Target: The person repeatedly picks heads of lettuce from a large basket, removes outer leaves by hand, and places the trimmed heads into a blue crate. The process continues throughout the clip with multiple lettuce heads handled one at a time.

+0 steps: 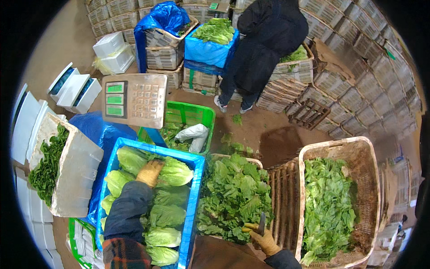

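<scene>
My left hand (pixel 150 173), in a yellow work glove, reaches into a blue-rimmed crate (pixel 197 175) packed with romaine lettuce heads in rows. It touches a pale green lettuce head (pixel 176 172) at the crate's far end; its fingertips are partly hidden, so a grip cannot be made out. Also gloved, my right hand (pixel 263 240) grips a knife (pixel 261 223) with its blade pointing up. Below the knife hand's fingers lies a heap of loose green leaf lettuce (pixel 235 195) in a crate, much of whose rim is hidden.
Right of me stands a tall plastic crate (pixel 375 201) part-filled with leaves. A scale display (pixel 134 101) rises beyond the blue-rimmed crate, near a green basket (pixel 210 124). At left, a foam box (pixel 77 178) holds dark greens. A person (pixel 265 50) in dark clothes stands ahead by stacked crates.
</scene>
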`<state>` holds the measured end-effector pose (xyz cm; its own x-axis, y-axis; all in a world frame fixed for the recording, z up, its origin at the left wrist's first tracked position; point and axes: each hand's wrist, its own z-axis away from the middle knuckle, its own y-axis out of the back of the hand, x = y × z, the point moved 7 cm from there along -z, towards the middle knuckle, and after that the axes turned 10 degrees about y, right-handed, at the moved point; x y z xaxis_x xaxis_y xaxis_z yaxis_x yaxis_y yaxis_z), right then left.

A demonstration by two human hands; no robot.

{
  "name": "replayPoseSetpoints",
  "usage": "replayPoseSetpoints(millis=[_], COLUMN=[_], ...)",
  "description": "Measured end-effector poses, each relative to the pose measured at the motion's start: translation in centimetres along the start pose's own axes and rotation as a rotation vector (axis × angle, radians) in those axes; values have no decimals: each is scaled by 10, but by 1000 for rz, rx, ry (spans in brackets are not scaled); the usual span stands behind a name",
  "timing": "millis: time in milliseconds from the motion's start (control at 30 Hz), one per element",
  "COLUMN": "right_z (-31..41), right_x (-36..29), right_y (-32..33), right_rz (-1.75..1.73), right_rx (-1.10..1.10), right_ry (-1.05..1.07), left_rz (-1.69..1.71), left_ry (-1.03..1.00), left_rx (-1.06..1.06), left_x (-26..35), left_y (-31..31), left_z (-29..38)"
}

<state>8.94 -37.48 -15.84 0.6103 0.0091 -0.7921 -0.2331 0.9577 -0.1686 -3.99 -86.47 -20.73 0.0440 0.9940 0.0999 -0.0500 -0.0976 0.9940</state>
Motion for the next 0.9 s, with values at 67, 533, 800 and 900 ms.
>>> replayPoseSetpoints(millis=[67,533,800,900], right_z=[5,78,180,197], right_x=[0,40,38,46], right_y=[8,61,129,150], right_rz=[24,24,-433,-697], right_rx=[19,102,418,389], right_ry=[20,49,575,700], left_rz=[-69,-109,-485,-616], left_ry=[-62,233,413,386], left_rx=[93,-78,-491,-581], left_x=[3,-80,-38,40], left_y=[14,-100,-24,69], left_z=[8,-32,-39,-44])
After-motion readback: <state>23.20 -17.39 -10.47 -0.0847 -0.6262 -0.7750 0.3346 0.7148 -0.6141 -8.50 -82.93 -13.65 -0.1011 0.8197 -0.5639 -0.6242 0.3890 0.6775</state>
